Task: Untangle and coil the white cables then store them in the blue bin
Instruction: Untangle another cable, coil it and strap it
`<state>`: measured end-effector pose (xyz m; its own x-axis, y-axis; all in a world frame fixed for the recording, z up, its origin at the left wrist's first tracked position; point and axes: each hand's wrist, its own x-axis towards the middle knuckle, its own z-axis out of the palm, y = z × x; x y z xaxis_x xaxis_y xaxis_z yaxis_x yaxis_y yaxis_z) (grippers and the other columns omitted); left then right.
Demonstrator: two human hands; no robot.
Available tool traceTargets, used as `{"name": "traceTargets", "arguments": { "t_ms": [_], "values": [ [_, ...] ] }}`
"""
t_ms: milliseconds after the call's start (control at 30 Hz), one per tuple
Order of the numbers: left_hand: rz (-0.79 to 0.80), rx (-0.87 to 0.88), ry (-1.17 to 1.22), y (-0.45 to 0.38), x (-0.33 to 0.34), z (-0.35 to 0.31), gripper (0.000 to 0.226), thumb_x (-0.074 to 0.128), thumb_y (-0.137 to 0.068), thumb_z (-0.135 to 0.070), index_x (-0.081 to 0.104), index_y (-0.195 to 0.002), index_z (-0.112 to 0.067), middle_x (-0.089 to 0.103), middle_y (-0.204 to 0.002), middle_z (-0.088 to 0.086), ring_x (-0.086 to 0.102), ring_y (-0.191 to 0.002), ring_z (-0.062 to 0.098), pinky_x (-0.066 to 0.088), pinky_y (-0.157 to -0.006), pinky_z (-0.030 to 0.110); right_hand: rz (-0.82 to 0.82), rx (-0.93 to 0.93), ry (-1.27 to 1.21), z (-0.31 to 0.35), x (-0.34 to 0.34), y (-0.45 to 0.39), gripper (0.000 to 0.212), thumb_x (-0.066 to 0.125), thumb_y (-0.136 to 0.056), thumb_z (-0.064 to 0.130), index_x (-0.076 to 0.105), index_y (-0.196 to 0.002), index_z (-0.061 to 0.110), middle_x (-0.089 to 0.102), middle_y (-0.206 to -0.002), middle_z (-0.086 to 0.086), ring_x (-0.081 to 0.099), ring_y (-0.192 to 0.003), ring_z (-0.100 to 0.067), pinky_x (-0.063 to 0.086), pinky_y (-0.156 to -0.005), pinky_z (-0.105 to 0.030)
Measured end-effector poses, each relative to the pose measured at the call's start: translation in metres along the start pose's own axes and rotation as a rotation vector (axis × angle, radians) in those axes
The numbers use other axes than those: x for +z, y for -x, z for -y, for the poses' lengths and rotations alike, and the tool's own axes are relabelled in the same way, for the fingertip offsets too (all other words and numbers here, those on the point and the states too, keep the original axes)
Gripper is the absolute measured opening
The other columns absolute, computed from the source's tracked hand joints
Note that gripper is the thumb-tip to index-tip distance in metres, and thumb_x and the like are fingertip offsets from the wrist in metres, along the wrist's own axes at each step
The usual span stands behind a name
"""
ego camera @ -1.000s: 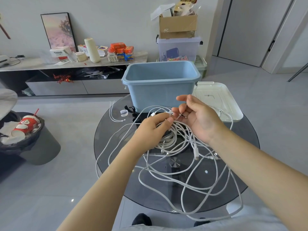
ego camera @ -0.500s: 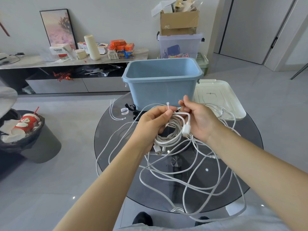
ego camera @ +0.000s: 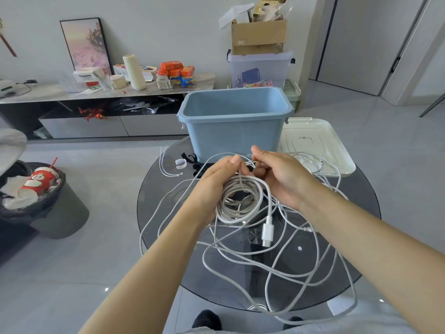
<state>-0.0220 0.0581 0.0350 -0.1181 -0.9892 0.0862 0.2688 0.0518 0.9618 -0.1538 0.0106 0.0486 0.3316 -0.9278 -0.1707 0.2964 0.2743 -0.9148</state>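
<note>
Coiled white cable [ego camera: 240, 201] in both hands

coil [ego camera: 240, 201]: white cable wound in a round bundle of several loops, held up above the table centre, a white plug [ego camera: 267, 231] hanging off it at 5 o'clock
loose cables [ego camera: 277, 268]: white, tangled in wide loops (some drooping past the table's near edge)
bin [ego camera: 234, 121]: light blue, rectangular, open, upright, at 12 o'clock

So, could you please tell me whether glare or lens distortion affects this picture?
Head view: small light spots glint on the glass table and the floor; the wide lens bows the door frame at right; the coiled cable in the left hand stays sharp.
</note>
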Motion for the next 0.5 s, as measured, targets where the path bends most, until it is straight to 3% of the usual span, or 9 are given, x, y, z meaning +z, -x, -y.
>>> {"name": "traceTargets", "arguments": {
  "t_ms": [100,233,500],
  "values": [
    [0.057,-0.01,-0.004,0.0026,0.0018,-0.0017,0.024,0.035,-0.098,-0.016,0.049,-0.082,-0.004,0.067,-0.066,0.0,0.063,-0.057,0.009,0.05,-0.055,0.018,0.016,0.011,0.04,0.0005,-0.0012,-0.0003,0.027,0.055,-0.094,0.021,0.052,-0.069,0.011,0.029,-0.059,0.0,0.033,-0.05,-0.01,0.039,-0.048,-0.02],
    [0.089,0.008,-0.044,0.0035,0.001,-0.0004,0.02,0.043,-0.093,-0.022,0.051,-0.083,-0.007,0.064,-0.067,0.001,0.06,-0.056,0.01,0.049,-0.054,0.019,0.077,0.006,0.138,-0.0012,-0.0036,-0.0013,0.031,0.056,-0.093,0.022,0.055,-0.065,0.008,0.036,-0.06,-0.005,0.039,-0.054,-0.017,0.039,-0.059,-0.029],
    [0.093,0.007,-0.061,0.0038,0.0009,-0.0016,0.02,0.045,-0.087,-0.026,0.052,-0.081,-0.008,0.063,-0.064,0.001,0.059,-0.054,0.01,0.048,-0.053,0.018,0.139,0.008,0.179,0.001,-0.0048,-0.001,0.036,0.055,-0.093,0.025,0.054,-0.062,0.007,0.039,-0.062,-0.007,0.041,-0.055,-0.018,0.041,-0.056,-0.027]
  ]
}}
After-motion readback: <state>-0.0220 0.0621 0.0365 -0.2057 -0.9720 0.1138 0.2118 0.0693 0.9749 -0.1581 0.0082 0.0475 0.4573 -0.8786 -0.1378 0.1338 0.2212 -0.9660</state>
